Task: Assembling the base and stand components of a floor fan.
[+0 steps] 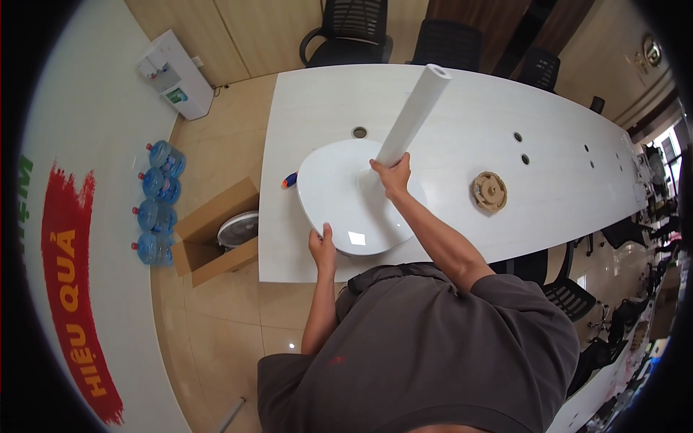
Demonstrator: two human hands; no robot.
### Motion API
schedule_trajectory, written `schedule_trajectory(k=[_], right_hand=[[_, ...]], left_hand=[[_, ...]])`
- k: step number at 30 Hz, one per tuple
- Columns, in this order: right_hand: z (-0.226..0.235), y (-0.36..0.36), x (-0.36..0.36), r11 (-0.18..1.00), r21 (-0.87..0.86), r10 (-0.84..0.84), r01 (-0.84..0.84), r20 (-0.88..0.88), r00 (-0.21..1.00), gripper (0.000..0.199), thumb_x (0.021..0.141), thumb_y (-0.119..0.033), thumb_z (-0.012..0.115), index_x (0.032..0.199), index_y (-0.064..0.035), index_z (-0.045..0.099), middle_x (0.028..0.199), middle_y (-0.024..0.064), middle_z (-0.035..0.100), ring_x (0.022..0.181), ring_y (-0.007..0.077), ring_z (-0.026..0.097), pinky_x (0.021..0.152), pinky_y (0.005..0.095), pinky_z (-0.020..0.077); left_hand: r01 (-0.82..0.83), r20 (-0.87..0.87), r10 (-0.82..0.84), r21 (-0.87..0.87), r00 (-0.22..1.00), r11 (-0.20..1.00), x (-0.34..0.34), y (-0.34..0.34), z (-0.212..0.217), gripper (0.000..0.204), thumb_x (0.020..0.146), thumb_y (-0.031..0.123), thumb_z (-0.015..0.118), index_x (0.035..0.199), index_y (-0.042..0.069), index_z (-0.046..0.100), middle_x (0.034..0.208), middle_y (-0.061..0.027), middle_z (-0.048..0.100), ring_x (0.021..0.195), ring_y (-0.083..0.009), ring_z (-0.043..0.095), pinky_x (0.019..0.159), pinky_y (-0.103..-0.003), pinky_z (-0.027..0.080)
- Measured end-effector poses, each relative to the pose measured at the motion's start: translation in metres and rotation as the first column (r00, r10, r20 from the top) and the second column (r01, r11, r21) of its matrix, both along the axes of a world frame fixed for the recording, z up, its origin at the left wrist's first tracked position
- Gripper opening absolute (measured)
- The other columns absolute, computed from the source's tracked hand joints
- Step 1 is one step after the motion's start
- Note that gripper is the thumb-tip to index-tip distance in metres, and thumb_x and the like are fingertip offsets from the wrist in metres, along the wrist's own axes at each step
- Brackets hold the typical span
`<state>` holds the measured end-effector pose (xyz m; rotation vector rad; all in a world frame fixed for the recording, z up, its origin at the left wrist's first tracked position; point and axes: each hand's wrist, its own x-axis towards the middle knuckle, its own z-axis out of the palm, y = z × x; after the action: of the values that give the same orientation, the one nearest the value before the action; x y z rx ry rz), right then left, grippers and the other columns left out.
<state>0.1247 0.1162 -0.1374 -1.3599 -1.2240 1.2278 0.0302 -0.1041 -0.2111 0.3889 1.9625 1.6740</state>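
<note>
While brown cardboard box [220, 208] stands well left of left fingers, left hand [323, 247] holds near rim of glossy white rounded base [336, 191], thumb on top, other fingers partly hidden. Base spreads from left fingers toward right ones, over white table [469, 137]. Right hand [395, 177] wrapped round straight white tube [415, 115], tilted, rising beyond its fingers. Round ridged brown piece [490, 192] right of right fingers.

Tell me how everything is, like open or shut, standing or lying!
White base: edge held by the left hand
White column: standing up, gripped low by the right hand
Cardboard box: open, round thing inside
Water bottles: capped
Brown round piece: lying on the table
Water dispenser: standing; on or off, can't tell
Far chairs: unoccupied
</note>
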Motion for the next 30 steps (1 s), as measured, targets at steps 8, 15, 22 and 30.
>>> schedule_trajectory(k=[8,15,22,30], right_hand=[[-0.017,-0.013,0.029,0.993,0.117,-0.025,0.007,0.155,0.988,0.061,0.064,-0.011,0.084,0.107,-0.0004,0.042,0.095,0.021,0.065,0.089,0.0342,0.066,0.079,0.0404,0.0519],[-0.037,-0.023,0.047,0.995,0.101,-0.027,0.01,0.174,0.984,0.063,0.065,-0.01,0.084,0.109,-0.0015,0.04,0.098,0.019,0.065,0.091,0.0293,0.066,0.081,0.0378,0.052],[-0.051,-0.041,0.057,0.983,0.183,-0.018,-0.016,0.185,0.983,0.062,0.063,-0.01,0.085,0.11,-0.0007,0.045,0.1,0.0207,0.064,0.094,0.0364,0.064,0.081,0.0411,0.0502],[-0.055,-0.047,0.07,0.993,0.105,0.042,-0.061,0.177,0.983,0.069,0.064,-0.016,0.087,0.116,0.0011,0.045,0.105,0.0193,0.063,0.097,0.0312,0.063,0.083,0.0393,0.0499]], left_hand=[[0.093,-0.054,-0.11,-0.246,0.993,0.965,0.021,0.003,-0.029,0.039,0.092,0.032,0.062,0.084,-0.005,0.059,0.075,-0.0128,0.062,0.07,-0.0208,0.056,0.067,-0.036,0.046],[0.308,-0.085,-0.453,-0.621,0.887,0.721,0.016,-0.005,-0.037,0.045,0.088,0.037,0.063,0.085,-0.008,0.063,0.08,-0.0249,0.066,0.081,-0.0364,0.064,0.073,-0.043,0.048],[0.181,-0.383,-0.418,-0.521,0.824,0.834,0.019,-0.023,-0.05,0.038,0.086,0.034,0.064,0.091,-0.004,0.067,0.091,-0.0199,0.067,0.093,-0.036,0.06,0.085,-0.044,0.046],[0.149,-0.432,-0.341,-0.42,0.835,0.895,0.021,-0.025,-0.042,0.029,0.087,0.026,0.065,0.094,-0.002,0.068,0.094,-0.0167,0.067,0.091,-0.03,0.062,0.082,-0.04,0.048]])
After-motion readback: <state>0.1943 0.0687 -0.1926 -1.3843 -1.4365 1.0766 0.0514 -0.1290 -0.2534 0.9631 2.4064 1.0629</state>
